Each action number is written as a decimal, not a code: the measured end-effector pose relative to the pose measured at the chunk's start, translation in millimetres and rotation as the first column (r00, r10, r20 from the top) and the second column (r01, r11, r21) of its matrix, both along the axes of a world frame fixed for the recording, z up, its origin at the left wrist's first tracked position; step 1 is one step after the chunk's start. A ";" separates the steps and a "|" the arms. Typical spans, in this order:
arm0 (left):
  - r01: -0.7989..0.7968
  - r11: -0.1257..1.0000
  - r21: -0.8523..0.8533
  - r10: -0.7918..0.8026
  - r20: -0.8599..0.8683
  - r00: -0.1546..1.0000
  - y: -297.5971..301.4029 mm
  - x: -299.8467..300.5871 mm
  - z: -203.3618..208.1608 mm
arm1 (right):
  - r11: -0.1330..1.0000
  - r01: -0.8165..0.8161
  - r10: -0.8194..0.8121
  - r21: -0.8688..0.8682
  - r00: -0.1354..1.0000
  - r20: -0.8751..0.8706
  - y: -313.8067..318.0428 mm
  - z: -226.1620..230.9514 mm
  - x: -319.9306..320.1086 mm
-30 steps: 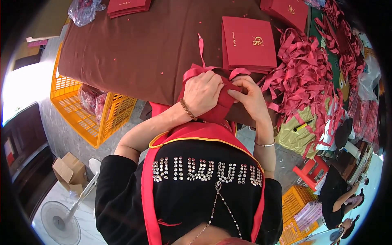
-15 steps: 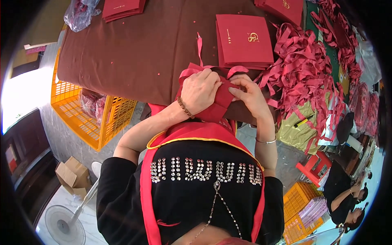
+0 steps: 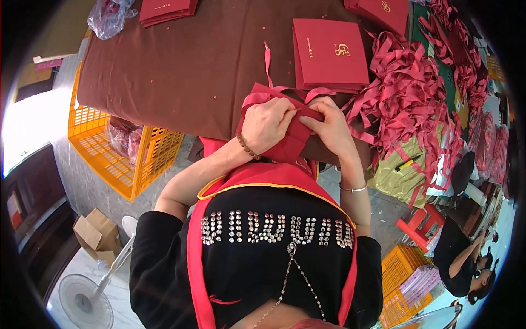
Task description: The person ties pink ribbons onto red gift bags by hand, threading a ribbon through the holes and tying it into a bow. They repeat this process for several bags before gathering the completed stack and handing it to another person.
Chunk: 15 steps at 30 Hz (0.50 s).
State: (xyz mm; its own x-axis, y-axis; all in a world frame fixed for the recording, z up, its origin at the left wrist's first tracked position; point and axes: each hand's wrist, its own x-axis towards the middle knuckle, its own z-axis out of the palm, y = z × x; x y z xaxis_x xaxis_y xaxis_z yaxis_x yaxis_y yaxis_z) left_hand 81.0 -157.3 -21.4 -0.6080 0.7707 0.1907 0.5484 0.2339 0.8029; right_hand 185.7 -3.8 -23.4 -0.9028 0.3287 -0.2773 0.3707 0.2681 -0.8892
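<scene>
A red paper bag (image 3: 290, 147) lies at the near edge of the brown-covered table, in front of my red apron. My left hand (image 3: 267, 125) is closed at its upper part, thumb and fingertips pinched together. Close beside it, my right hand (image 3: 330, 127) pinches at the bag's edge with bent fingers and thumb; what exactly is between the fingertips is hidden. A loop of red ribbon (image 3: 322, 92) sticks out behind the right fingers, and another ribbon loop (image 3: 255, 99) curls beside my left hand. A narrow ribbon end (image 3: 267, 60) stretches away over the cloth.
Flat red bags with gold print (image 3: 331, 55) lie stacked beyond my right hand. Right of them spreads a big heap of red ribbons (image 3: 405, 93). More red bags (image 3: 167, 10) lie at the far left. A yellow crate (image 3: 139, 170) stands left below the table (image 3: 164, 71).
My right thumb and fingertips have moved slightly left, closer to my left hand, and have drawn together. The left hand keeps its hold, barely shifted.
</scene>
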 end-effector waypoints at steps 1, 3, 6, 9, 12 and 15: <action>0.004 0.999 -0.044 -0.006 -0.034 0.999 1.7 -0.4 -0.3 | 1.000 0.007 -0.007 -0.013 1.000 -0.006 -0.7 0.1 -0.5; 0.008 0.996 -0.087 -0.014 -0.067 0.998 3.8 -0.4 0.4 | 1.000 0.014 -0.014 -0.024 1.000 -0.012 -0.9 -0.5 -0.4; 0.040 0.996 -0.084 -0.044 -0.052 0.998 4.4 0.6 1.9 | 0.999 0.019 -0.020 -0.029 1.000 -0.023 -1.9 -1.2 1.0; 0.038 0.996 -0.082 -0.042 -0.047 0.998 4.4 0.9 0.7 | 0.996 0.064 -0.063 -0.058 0.998 0.020 -3.0 1.8 1.0; 0.019 0.998 -0.061 -0.021 -0.037 0.999 5.5 0.9 -0.4 | 0.996 0.064 -0.064 -0.056 0.998 0.015 -3.1 2.4 1.2; 0.018 0.995 -0.099 -0.019 -0.005 1.000 7.8 -2.3 0.9 | 0.999 0.032 -0.033 -0.004 0.999 -0.024 -4.8 6.5 0.7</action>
State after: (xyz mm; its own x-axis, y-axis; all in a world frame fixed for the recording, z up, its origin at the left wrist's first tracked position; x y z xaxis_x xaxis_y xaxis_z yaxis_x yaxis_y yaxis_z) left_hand 78.7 -149.4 -20.5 -0.5923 0.7972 0.1169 0.5582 0.3014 0.7731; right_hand 186.4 -8.5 -16.9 -0.8980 0.3571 -0.2570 0.3578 0.2531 -0.8988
